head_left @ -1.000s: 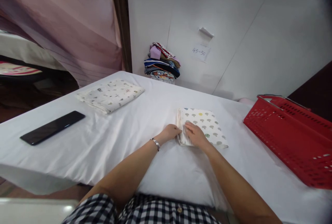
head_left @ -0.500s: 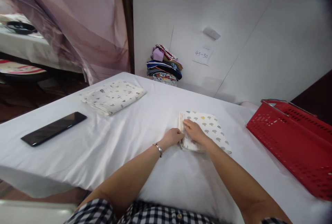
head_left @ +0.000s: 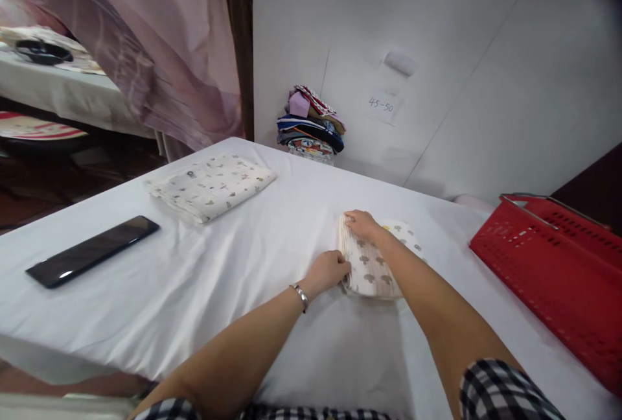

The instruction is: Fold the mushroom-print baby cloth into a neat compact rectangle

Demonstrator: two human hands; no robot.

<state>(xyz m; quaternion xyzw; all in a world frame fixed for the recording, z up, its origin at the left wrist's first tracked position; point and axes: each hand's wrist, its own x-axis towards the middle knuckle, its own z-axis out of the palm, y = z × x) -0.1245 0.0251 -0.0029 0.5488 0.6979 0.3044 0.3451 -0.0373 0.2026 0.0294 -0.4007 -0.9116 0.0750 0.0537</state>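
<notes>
A folded white cloth (head_left: 372, 271) with a grey mushroom print lies on the white-covered table, its layered edge facing left. My left hand (head_left: 328, 271), with a silver bracelet at the wrist, pinches that edge near the lower left corner. Up at the far left corner, my right hand (head_left: 362, 222) has its fingers closed over the cloth's edge; its forearm hides part of the print. Another folded white cloth (head_left: 214, 186), patterned with small plants, rests farther left, apart from both hands.
A black phone (head_left: 94, 251) lies on the table (head_left: 243, 258) at left. At right stands a red perforated basket (head_left: 549, 271) with metal handles. Beyond the far edge, folded clothes (head_left: 311, 122) are stacked by the wall. A pink curtain (head_left: 194, 50) hangs behind left.
My right hand has slid from the cloth's middle left to its far left corner. My left hand has stayed at the left edge, slightly lower in view. The camera has shifted a little.
</notes>
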